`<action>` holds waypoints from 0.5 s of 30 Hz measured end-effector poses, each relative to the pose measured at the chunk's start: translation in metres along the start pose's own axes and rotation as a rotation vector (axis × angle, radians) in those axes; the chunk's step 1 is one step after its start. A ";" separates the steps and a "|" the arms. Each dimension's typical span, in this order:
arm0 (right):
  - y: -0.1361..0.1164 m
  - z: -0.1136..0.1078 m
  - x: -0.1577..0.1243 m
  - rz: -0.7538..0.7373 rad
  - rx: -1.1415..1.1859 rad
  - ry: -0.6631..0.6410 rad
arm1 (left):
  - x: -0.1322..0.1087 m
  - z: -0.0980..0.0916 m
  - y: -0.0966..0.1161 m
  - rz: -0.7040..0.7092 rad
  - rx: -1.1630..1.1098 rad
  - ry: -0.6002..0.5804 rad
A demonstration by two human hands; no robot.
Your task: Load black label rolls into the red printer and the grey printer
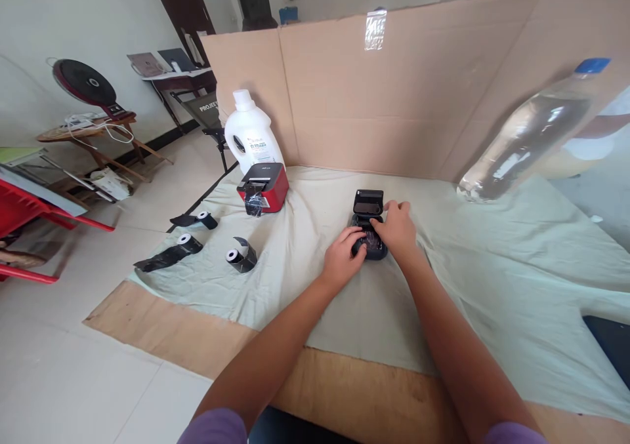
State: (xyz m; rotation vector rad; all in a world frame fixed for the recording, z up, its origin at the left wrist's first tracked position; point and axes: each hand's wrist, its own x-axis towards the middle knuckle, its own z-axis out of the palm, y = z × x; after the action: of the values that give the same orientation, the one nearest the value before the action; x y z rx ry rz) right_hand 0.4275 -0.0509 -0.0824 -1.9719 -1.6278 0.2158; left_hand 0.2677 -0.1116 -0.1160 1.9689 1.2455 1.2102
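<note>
A small black portable printer [375, 247] lies on the pale green cloth, its hinged lid [369, 201] standing raised at the back. My left hand [343, 254] clasps the printer's left side, with fingers reaching over the open compartment and the thumb along the near edge. At the right side, my right hand [398, 227] has its thumb at the hinge area and its fingers bent beside the lid. Whether the right fingers pinch a small part is hidden. The inside of the compartment is dark and partly covered by my fingers.
A red and black label printer [266, 188] stands left, before a white detergent bottle [253, 132]. Nearer are black-wrapped paper rolls [241, 257]. A cardboard sheet [369, 96] walls the back; a clear bottle [531, 136] leans right. A dark phone-like slab [610, 345] lies at the right edge.
</note>
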 end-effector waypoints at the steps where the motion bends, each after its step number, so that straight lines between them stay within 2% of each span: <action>1: 0.002 0.003 0.003 0.015 0.077 0.037 | -0.001 0.000 0.001 0.010 0.011 -0.005; 3: 0.008 0.007 0.010 -0.001 0.298 0.018 | -0.002 -0.001 0.002 0.032 0.034 -0.037; 5: 0.014 0.008 0.015 -0.028 0.526 -0.089 | -0.003 -0.003 0.003 0.032 0.063 -0.084; 7: 0.018 0.002 0.017 -0.026 0.653 -0.156 | -0.004 -0.004 0.004 0.005 0.108 -0.101; 10: 0.019 -0.015 0.015 0.001 0.663 -0.226 | -0.006 -0.005 0.007 -0.030 0.175 -0.071; 13: 0.019 -0.030 0.012 -0.028 0.588 -0.425 | -0.007 -0.006 0.009 -0.028 0.183 -0.049; 15: 0.020 -0.033 0.012 -0.049 0.552 -0.443 | -0.007 -0.007 0.009 -0.021 0.160 -0.047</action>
State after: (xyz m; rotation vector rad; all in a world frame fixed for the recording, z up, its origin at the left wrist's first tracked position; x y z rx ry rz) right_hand 0.4631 -0.0516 -0.0632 -1.5194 -1.6378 1.0257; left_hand 0.2646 -0.1221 -0.1086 2.0793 1.3723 1.0777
